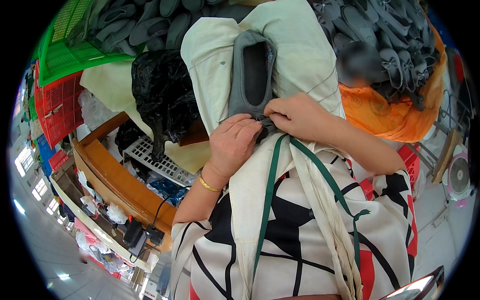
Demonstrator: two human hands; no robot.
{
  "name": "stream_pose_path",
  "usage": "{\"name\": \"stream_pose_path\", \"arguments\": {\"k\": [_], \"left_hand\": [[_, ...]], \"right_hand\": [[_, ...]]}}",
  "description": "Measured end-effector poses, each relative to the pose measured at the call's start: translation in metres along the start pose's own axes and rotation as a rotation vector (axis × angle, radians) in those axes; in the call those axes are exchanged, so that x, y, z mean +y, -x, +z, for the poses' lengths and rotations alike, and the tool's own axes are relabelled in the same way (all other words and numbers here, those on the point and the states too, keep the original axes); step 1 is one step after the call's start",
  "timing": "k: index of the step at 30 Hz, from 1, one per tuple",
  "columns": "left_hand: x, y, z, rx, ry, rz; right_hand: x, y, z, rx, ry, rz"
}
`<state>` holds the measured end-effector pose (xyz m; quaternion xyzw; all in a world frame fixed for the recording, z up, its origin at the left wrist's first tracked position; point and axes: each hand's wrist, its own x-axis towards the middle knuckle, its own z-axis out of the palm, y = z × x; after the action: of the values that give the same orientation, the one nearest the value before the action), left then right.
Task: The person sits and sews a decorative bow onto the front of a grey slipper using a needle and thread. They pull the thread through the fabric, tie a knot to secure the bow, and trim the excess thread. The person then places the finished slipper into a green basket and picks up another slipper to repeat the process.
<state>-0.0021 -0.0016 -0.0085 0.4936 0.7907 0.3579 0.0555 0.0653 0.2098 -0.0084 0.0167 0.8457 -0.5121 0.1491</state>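
Note:
A grey slip-on shoe [237, 86] lies on the cream cloth [300, 50] over my lap, its opening facing up and its toe pointing toward me. My left hand [232, 141] is closed at the toe's left side, fingertips pressing on the shoe. From the right, my right hand [302, 117] pinches close against the same toe; what sits between its fingertips is too small to make out. A small folded piece of dark grey fabric [268, 123] shows between the two hands. Fine thread lines run over the cloth beside my right hand.
Grey shoes fill a green crate [70, 62] at the far left; more, some with bows, lie on an orange sack [370, 112] at the far right. A black plastic bag [162, 90], red crate [57, 105] and wooden drawer [112, 175] stand left. A fan [458, 175] stands right.

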Motion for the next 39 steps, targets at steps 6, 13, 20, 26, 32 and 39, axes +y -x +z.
{"name": "stream_pose_path", "arguments": {"k": [6, 13, 20, 26, 32, 39], "left_hand": [[0.0, 0.0, 0.001, 0.01, 0.032, -0.011], [-0.005, 0.006, 0.008, 0.069, 0.112, -0.051], [-0.003, 0.006, 0.008, 0.084, 0.164, -0.099], [-0.002, 0.016, 0.014, 0.12, 0.127, -0.076], [0.004, 0.009, 0.008, 0.09, -0.047, 0.018], [0.003, 0.007, 0.008, 0.17, -0.167, 0.1]], "right_hand": [[0.001, -0.009, 0.002, -0.063, -0.011, 0.036], [0.011, 0.0, 0.005, -0.062, -0.182, 0.081], [0.016, 0.0, 0.014, -0.018, -0.187, 0.057], [0.002, -0.009, 0.025, 0.021, -0.191, 0.103], [0.001, -0.02, 0.017, 0.042, 0.012, -0.007], [-0.02, -0.03, 0.002, 0.031, 0.201, -0.156]]}}
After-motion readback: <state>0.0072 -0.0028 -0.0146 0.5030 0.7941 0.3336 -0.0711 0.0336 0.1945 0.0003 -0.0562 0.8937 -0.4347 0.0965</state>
